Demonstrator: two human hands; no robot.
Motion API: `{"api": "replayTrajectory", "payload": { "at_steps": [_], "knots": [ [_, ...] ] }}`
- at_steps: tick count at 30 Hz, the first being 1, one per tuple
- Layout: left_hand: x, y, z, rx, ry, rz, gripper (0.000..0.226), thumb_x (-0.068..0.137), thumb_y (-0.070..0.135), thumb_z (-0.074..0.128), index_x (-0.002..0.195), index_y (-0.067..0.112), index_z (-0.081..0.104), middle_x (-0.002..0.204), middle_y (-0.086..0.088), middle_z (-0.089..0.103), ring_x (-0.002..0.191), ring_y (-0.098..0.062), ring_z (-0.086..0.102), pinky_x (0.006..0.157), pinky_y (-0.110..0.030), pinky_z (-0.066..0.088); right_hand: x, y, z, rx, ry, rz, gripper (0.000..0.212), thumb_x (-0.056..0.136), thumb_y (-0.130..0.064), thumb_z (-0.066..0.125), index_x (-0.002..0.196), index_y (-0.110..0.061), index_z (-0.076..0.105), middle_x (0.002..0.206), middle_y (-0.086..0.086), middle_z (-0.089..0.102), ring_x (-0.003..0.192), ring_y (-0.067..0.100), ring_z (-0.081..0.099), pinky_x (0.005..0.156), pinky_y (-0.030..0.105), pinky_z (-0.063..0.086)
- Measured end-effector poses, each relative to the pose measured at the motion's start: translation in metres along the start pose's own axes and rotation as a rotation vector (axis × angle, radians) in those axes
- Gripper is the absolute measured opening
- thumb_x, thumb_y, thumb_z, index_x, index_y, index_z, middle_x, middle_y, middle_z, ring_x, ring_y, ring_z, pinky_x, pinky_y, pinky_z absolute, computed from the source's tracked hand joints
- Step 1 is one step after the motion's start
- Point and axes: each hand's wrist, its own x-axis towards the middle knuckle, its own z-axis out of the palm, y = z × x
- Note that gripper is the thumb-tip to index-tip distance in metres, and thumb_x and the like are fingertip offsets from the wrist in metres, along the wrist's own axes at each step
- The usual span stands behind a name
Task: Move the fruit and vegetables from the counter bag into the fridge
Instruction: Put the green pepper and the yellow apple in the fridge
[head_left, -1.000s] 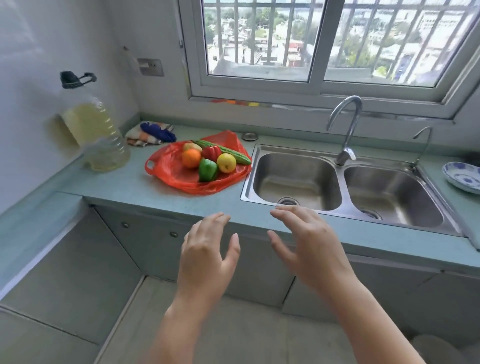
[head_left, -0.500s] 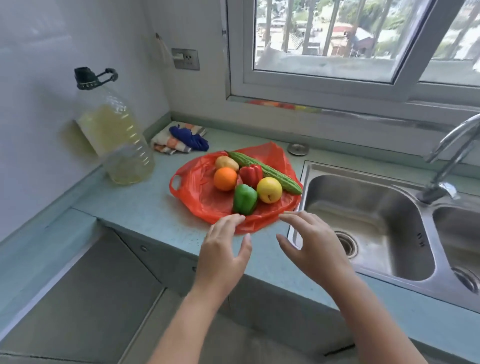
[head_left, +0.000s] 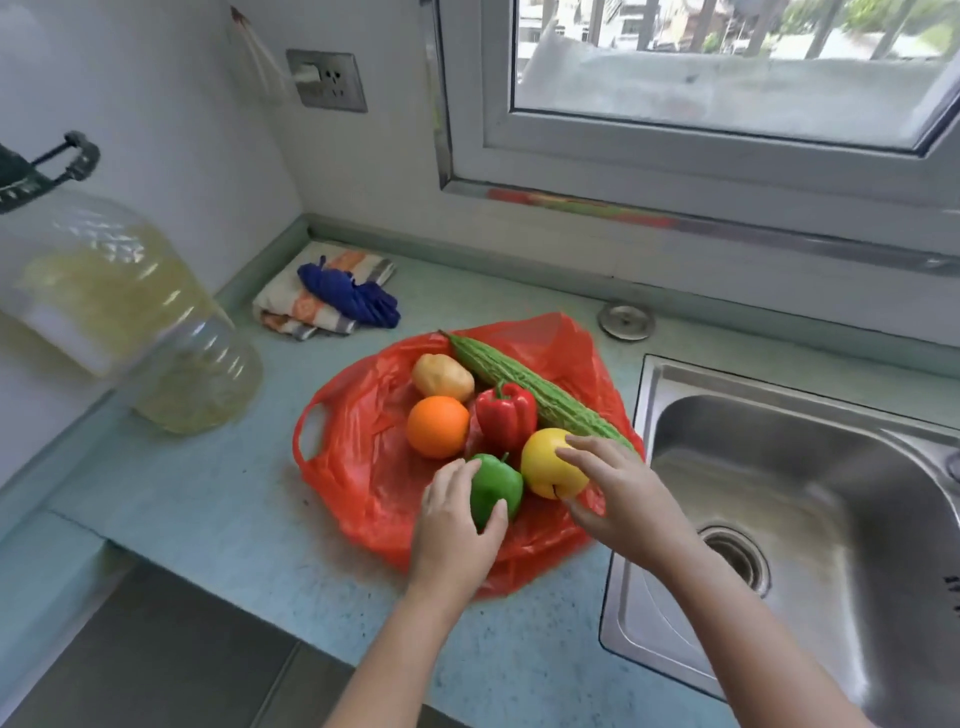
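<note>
A red plastic bag (head_left: 358, 457) lies spread flat on the pale green counter. On it sit a potato (head_left: 442, 376), an orange (head_left: 437, 426), a red pepper (head_left: 506, 415), a long bitter gourd (head_left: 524, 387), a green pepper (head_left: 496, 488) and a yellow apple (head_left: 545, 462). My left hand (head_left: 454, 525) curls round the green pepper from its near side, thumb on its right flank. My right hand (head_left: 618, 493) wraps the yellow apple, fingers over its top and thumb below. The fridge is out of view.
A large bottle of yellow oil (head_left: 119, 317) stands at the left by the wall. A folded cloth with a blue rag (head_left: 332, 299) lies behind the bag. The steel sink (head_left: 810, 499) is at the right, a round sink plug (head_left: 626, 321) behind it, the window above.
The camera moved closer to the bag. Both hands went forward from the counter edge onto the fruit: the left took the green pepper, the right the yellow apple.
</note>
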Motion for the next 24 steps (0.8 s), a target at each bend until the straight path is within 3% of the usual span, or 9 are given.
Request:
{"api": "replayTrajectory", "payload": {
  "at_steps": [3, 11, 17, 24],
  "knots": [
    [0.011, -0.006, 0.01, 0.006, -0.035, -0.023, 0.054, 0.08, 0.025, 0.066, 0.129, 0.01, 0.047, 0.13, -0.006, 0.045, 0.122, -0.021, 0.041, 0.099, -0.019, 0.024, 0.01, 0.016, 0.01, -0.021, -0.106, -0.058, 0.045, 0.068, -0.025, 0.063, 0.111, -0.013, 0.063, 0.117, 0.008, 0.062, 0.105, 0.033, 0.058, 0.083, 0.043, 0.051],
    [0.016, -0.015, 0.03, 0.013, -0.031, -0.058, 0.072, 0.075, 0.031, 0.071, 0.136, 0.017, 0.036, 0.135, -0.004, 0.04, 0.125, -0.02, 0.037, 0.101, -0.025, 0.028, 0.028, 0.038, 0.017, -0.013, -0.223, -0.14, 0.067, 0.064, -0.022, 0.071, 0.127, -0.016, 0.05, 0.135, 0.007, 0.048, 0.117, 0.031, 0.048, 0.089, 0.039, 0.044],
    [0.022, -0.019, 0.037, 0.017, -0.041, -0.097, 0.084, 0.073, 0.039, 0.071, 0.141, 0.02, 0.026, 0.142, -0.001, 0.033, 0.129, -0.017, 0.032, 0.104, -0.025, 0.028, 0.039, 0.048, 0.025, -0.062, -0.212, -0.23, 0.082, 0.056, -0.019, 0.079, 0.131, -0.017, 0.044, 0.134, 0.01, 0.049, 0.111, 0.032, 0.05, 0.084, 0.041, 0.048],
    [0.024, -0.021, 0.036, -0.055, -0.018, -0.12, 0.083, 0.07, 0.034, 0.075, 0.139, 0.02, 0.03, 0.137, -0.001, 0.038, 0.127, -0.016, 0.035, 0.099, -0.02, 0.028, 0.043, 0.048, 0.036, -0.05, -0.12, -0.236, 0.086, 0.053, -0.017, 0.081, 0.129, -0.015, 0.043, 0.131, 0.013, 0.052, 0.109, 0.028, 0.044, 0.082, 0.042, 0.049]
  ]
}}
